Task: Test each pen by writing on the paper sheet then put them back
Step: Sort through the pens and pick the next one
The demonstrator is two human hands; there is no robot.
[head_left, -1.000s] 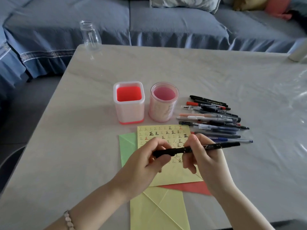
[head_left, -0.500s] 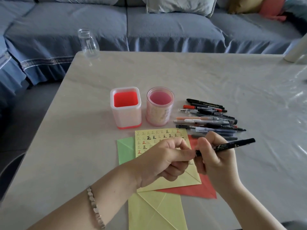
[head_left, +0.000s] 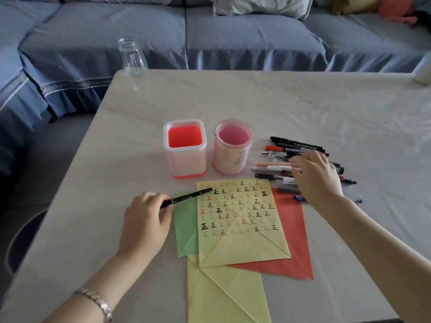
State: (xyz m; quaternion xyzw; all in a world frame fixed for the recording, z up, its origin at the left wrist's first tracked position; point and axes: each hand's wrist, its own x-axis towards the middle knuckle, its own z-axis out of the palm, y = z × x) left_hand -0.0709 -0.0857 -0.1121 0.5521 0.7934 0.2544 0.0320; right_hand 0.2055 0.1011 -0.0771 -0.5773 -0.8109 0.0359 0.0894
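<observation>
pen [head_left: 186,197] in left hand [head_left: 145,220], right hand [head_left: 317,178] over pen pile [head_left: 296,145]

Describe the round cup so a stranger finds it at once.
On the table, two cups stand side by side beyond the yellow sheet. The round cup is the right one, beside the pen pile. It is pale pink; the square cup has a bright red floor.

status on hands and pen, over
Left hand grips black pen, far end over yellow sheet's top-left corner. Right hand open, fingers on the pen pile. Nothing blocking the sheet.
</observation>
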